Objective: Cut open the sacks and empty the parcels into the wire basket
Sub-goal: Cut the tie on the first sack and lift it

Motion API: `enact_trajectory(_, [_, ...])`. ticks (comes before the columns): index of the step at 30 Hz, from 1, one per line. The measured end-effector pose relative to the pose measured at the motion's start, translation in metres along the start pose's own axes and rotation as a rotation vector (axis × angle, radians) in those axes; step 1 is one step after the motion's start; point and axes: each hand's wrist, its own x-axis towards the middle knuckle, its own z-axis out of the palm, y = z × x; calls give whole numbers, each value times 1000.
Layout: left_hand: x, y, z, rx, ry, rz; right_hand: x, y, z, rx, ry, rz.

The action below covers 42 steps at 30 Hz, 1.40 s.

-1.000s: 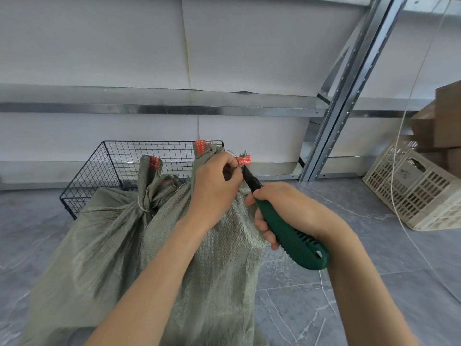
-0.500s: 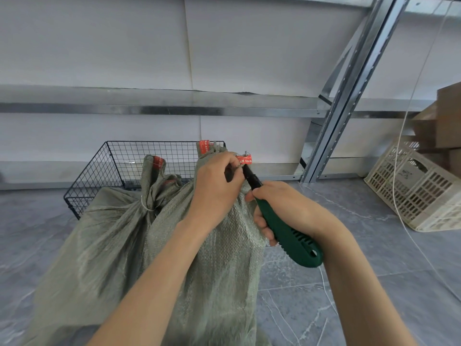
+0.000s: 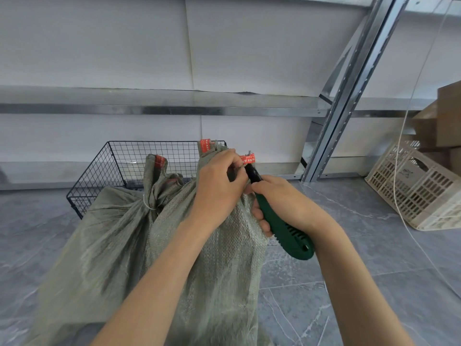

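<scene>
While left hand [image 3: 219,188] pinches sack [image 3: 199,258] top, right hand [image 3: 284,203] (curled grip) holds knife [image 3: 287,233] beside it.

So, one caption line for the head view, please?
Left hand grips the sack at its neck while right hand holds a green-handled cutter there, wire basket behind.

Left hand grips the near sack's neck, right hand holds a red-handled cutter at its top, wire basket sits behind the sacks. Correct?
One error: the cutter has a green handle, not red, as the head view shows. Otherwise right: left hand grips the near sack by its neck, right hand holds the cutter at its top, wire basket sits behind the sacks.
</scene>
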Motion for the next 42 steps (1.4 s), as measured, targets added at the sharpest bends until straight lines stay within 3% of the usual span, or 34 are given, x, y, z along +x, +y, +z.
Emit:
enact_trajectory(8, [0,3,2,-59,-15,-18,4,4,5,-9,95,-109])
enact_trajectory(11, [4,7,3,-191,-51,-144,5,2,6,1,135,-169])
enact_trajectory(15, [15,7,8,-551,-77,-464,6,2,5,-4,173,-233])
enact_trajectory(22, [26,8,19,-694,-217,-603,10,4,5,-41,162,-301])
enact_trajectory(34, [18,13,24,-693,-33,-783,30,20,30,160,233,-360])
enact_trajectory(39, [12,9,20,-864,22,-942,34,15,32,255,281,-372])
enact_trajectory(42, [11,8,20,-806,14,-884,35,13,33,249,255,-374])
